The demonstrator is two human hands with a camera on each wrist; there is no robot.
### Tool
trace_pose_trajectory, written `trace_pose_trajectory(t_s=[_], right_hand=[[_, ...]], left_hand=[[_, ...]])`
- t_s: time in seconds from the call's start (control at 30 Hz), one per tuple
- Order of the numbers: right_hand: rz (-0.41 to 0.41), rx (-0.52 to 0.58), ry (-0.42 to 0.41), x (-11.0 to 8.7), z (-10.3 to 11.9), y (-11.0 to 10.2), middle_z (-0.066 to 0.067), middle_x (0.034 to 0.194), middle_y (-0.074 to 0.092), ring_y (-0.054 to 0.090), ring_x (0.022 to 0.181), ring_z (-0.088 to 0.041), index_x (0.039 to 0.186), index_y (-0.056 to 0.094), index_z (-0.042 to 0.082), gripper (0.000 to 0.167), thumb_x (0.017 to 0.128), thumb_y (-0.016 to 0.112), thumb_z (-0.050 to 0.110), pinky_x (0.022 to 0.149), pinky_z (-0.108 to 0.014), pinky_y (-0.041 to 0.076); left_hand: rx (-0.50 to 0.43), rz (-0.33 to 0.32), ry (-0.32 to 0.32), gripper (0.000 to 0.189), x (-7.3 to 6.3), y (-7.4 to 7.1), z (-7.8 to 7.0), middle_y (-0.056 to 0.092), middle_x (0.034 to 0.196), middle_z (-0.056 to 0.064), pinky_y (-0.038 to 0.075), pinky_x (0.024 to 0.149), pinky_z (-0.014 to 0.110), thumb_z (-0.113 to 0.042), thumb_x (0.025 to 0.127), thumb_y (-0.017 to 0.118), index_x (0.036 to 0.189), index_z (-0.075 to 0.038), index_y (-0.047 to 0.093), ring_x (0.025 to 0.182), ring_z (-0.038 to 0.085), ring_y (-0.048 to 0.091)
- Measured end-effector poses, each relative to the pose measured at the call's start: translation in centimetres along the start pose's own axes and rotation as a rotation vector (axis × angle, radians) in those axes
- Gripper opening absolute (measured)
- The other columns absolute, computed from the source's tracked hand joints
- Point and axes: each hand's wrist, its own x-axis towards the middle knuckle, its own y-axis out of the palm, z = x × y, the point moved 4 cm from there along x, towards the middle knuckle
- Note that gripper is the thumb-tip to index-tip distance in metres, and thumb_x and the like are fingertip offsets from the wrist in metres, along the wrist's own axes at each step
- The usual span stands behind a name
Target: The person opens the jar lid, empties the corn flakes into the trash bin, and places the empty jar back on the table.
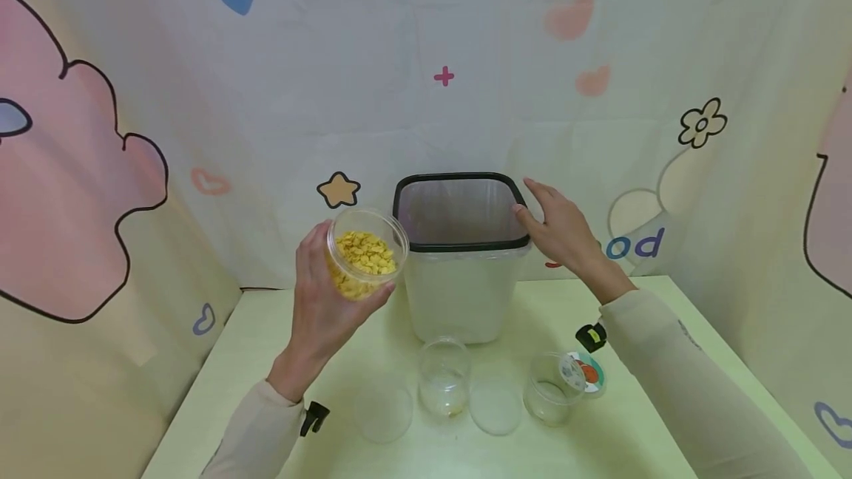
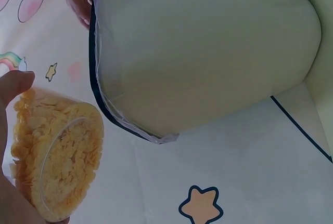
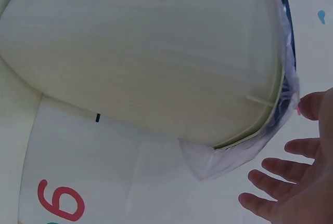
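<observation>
My left hand (image 1: 321, 309) grips a clear plastic tub (image 2: 62, 156) of yellow flakes (image 1: 362, 253), fingers on one side and thumb on the other. The tub is lidless and tilted, its mouth beside the left part of the bin's rim. The whitish trash bin (image 1: 459, 298) stands upright, with a black rim (image 1: 469, 248) over a thin plastic liner (image 3: 229, 156). At the rim's right side is my right hand (image 1: 562, 231), holding nothing. Its fingers are spread apart in the right wrist view, with the thumb close to the rim.
In front of the bin stand two clear tubs, a middle one (image 1: 444, 383) and a right one (image 1: 549, 398). Two clear round lids, left (image 1: 384, 412) and right (image 1: 495, 409), lie beside them. A lid with a colourful label (image 1: 594, 375) is partly behind the right tub. Printed cloth (image 1: 373, 80) encloses the table.
</observation>
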Motion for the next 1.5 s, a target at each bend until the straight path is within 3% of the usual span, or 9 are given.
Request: trace_pose_trajectory(t_s=[0.13,0.37,0.5,0.73,1.5], right_hand=[[0.024,0.016,0.026,0.2,-0.8,0.2,-0.021,0.157,0.033,0.032,0.144,-0.041,0.154,0.029,0.007,0.059,0.104,0.045,0.034,0.117,-0.058,0.027],[0.066,0.062,0.084,0.4,-1.6,0.5,-0.023,0.149,0.045,0.053,0.129,-0.041,0.153,0.032,0.008,0.058,0.104,0.04,0.037,0.104,-0.056,0.045],[0.081,0.072,0.124,0.6,-2.0,0.8,-0.022,0.143,0.052,0.057,0.126,-0.038,0.151,0.037,0.007,0.055,0.104,0.039,0.035,0.103,-0.053,0.047],[0.105,0.105,0.174,0.7,-2.7,1.4,-0.02,0.143,0.054,0.055,0.128,-0.037,0.15,0.039,0.006,0.053,0.103,0.041,0.03,0.102,-0.051,0.048],[0.06,0.134,0.174,1.1,-2.9,2.1,-0.023,0.139,0.056,0.056,0.125,-0.039,0.145,0.045,0.001,0.05,0.101,0.037,0.023,0.103,-0.052,0.047]], left_hand=[[-0.001,0.006,0.015,0.112,0.4,0.3,-0.1,0.04,0.144,0.016,0.049,0.1,0.05,-0.035,0.059,0.092,0.149,-0.007,0.03,0.13,0.03,0.043],[-0.01,0.002,0.029,0.111,1.4,0.8,-0.5,0.04,0.144,0.016,0.05,0.1,0.05,-0.036,0.061,0.091,0.149,-0.007,0.03,0.131,0.029,0.042],[-0.011,-0.009,0.052,0.111,2.3,1.0,-0.7,0.041,0.143,0.016,0.05,0.1,0.051,-0.037,0.061,0.091,0.148,-0.007,0.031,0.13,0.03,0.042],[-0.006,-0.002,0.073,0.111,3.5,1.5,-1.1,0.041,0.144,0.014,0.05,0.099,0.049,-0.039,0.062,0.09,0.15,-0.01,0.029,0.131,0.029,0.041],[0.119,0.035,0.182,0.108,7.6,3.5,-0.9,0.044,0.14,0.018,0.044,0.104,0.048,-0.044,0.064,0.087,0.147,-0.002,0.031,0.126,0.034,0.044]])
